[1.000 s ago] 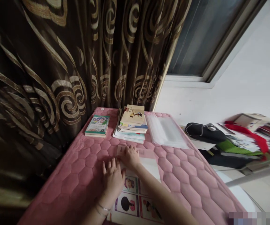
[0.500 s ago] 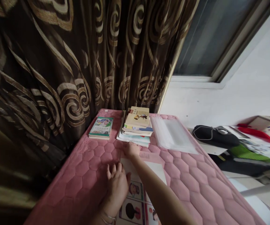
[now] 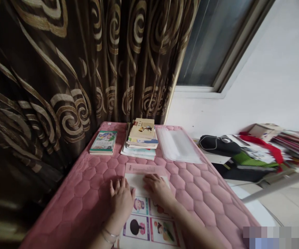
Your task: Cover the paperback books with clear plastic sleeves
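A picture book [image 3: 136, 227] with a pink strip along its top and framed cartoon pictures on the lower part lies flat on the pink quilted surface, directly before me. My left hand [image 3: 122, 199] rests along its left edge, fingers spread and holding nothing. Over the white upper part lies my right hand [image 3: 157, 187], palm down with fingers stretched out and a little bent. My forearms cover some of the pictures. Beyond the hands stands a stack of books [image 3: 142, 133], topped by a tan one.
To the stack's left lies a green-edged book [image 3: 103, 142]. Clear plastic sheets [image 3: 177, 145] lie to its right. A dark patterned curtain [image 3: 87, 69] hangs along the back and left. Past the right edge are a black case [image 3: 218, 144], a red cloth and papers.
My right hand has come back from the book's top edge near the stack onto its white part. My left hand stays by the left edge. The view has turned slightly right.
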A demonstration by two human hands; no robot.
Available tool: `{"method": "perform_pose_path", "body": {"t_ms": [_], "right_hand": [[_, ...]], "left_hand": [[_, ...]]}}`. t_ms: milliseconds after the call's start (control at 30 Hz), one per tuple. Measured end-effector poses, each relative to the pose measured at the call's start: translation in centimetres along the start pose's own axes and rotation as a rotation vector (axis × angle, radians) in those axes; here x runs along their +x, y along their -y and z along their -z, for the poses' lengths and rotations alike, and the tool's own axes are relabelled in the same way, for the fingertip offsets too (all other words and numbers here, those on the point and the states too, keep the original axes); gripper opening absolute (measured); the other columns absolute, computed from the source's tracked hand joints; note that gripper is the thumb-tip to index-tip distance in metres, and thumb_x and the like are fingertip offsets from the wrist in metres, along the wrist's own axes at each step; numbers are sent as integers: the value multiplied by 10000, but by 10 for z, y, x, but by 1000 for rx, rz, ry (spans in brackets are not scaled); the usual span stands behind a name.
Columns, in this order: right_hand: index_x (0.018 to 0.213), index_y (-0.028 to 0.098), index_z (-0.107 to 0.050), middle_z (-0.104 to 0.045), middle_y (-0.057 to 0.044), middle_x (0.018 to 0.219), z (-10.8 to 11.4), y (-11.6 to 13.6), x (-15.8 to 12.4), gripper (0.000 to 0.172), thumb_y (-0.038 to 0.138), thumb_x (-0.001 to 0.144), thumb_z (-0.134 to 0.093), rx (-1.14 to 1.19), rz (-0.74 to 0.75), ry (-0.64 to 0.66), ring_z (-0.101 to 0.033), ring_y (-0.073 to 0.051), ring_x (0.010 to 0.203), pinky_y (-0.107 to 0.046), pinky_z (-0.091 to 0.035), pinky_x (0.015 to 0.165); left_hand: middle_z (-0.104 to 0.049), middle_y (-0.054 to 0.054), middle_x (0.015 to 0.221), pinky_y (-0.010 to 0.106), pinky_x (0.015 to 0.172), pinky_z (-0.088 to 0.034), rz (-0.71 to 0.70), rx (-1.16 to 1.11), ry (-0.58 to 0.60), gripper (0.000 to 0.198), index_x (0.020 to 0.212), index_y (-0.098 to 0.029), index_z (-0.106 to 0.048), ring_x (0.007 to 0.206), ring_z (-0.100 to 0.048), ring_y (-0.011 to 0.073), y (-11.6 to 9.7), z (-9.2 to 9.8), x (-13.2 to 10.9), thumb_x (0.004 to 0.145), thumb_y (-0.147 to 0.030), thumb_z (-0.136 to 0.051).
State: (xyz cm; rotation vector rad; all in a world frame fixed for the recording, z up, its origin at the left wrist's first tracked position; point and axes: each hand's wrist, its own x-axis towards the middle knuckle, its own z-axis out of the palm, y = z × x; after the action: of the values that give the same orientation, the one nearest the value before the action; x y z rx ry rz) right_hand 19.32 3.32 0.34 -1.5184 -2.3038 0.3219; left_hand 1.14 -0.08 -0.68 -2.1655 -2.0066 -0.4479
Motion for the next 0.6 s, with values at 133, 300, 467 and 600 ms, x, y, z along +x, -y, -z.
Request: {"method": "perform_pose_path", "body": {"t_ms": [133, 300, 467, 600], "right_hand": [[1165, 214, -653, -624, -54, 1231, 15, -31, -43, 377, 323, 937, -373, 24, -161, -42, -517, -199, 1136, -296, -412, 955], [1121, 223, -680, -650, -52, 1202, 18, -40, -51, 399, 345, 935, -349, 82, -214, -84, -524, -206, 1141, -310, -430, 938], [819, 191, -716, -710, -48, 877, 21, -60, -30, 275, 241, 861, -449, 156, -310, -119, -609, -195, 872, -277, -449, 828], [742, 164, -681, -664, -64, 834, 24, -77, -20, 103, 245, 761, -620, 14, -398, -153, -573, -203, 843, -268, -430, 777]], "left_hand": [[-491, 188, 1370, 569, 1119, -177, -58, 54, 57, 408, 1210, -91, -610, 1299, -409, 321, -9, 7, 6, 912, -254, -385], [-468, 243, 1367, 551, 1129, -173, -221, -22, 166, 470, 1289, -48, -529, 1316, -391, 334, -58, 6, 10, 899, -294, -441], [-366, 231, 1446, 543, 1099, -255, -360, -225, 258, 612, 1345, -99, -474, 1357, -309, 360, -115, -7, 4, 871, -485, -460], [-381, 231, 1436, 580, 1082, -249, -267, -255, 285, 630, 1341, -132, -485, 1358, -283, 401, -127, -3, 2, 855, -531, -463]]}}
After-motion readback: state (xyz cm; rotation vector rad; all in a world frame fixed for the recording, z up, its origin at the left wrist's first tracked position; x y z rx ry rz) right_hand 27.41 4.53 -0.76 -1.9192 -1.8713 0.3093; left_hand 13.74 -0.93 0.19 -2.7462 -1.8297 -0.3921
